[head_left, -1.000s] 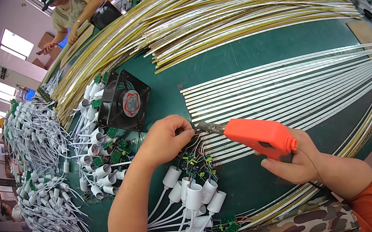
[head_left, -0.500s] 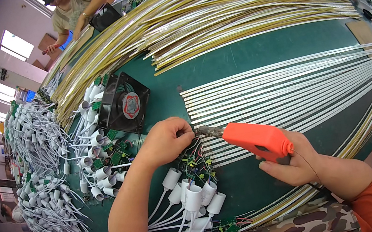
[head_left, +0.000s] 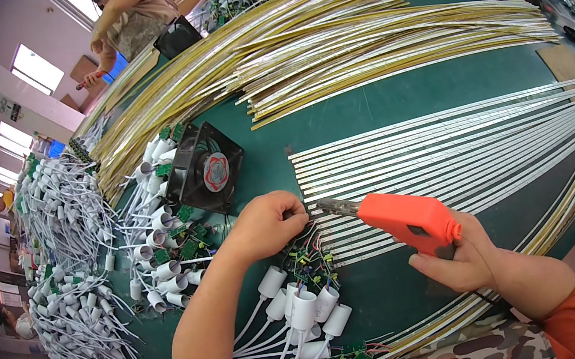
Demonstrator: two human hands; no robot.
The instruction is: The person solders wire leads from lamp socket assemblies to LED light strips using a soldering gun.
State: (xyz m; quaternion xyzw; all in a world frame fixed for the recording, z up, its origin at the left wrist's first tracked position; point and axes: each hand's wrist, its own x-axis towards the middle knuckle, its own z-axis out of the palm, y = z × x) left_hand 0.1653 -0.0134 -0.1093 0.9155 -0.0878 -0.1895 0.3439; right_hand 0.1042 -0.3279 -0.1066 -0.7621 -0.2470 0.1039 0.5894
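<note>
Soldering gun (head_left: 410,221): orange-red body at 4 o'clock from centre, its dark tip pointing between 9 and 10, just beside the left hand (head_left: 270,222); contact is too small to judge.
Right hand (head_left: 472,261): at 4 o'clock, fingers clamped around the gun's handle.
Left hand: just off centre toward 7 o'clock, thumb and fingers together; I cannot tell what they pinch.
Silver strips (head_left: 451,157): laid side by side toward 3 o'clock, slim gaps widest at their left ends, which line up beside the left hand.
Open room: bare green runs toward 2 o'clock, between these and the yellow-and-silver strips (head_left: 394,44) piled at 1; another patch lies at 5. Toward 6 it is tight, with wired circuit boards (head_left: 308,256) and white sockets (head_left: 304,312) crowded below the left hand.
Fan label: a round red-and-white sticker on the black fan (head_left: 204,170), between 9 and 10 o'clock; any lettering is too small to read.
Table (head_left: 358,103): green, lightly scratched, its far-right rim curving past 3 o'clock.
Room: pale walls, bright windows (head_left: 37,68) at 10 o'clock, a co-worker (head_left: 134,13) at 11.
</note>
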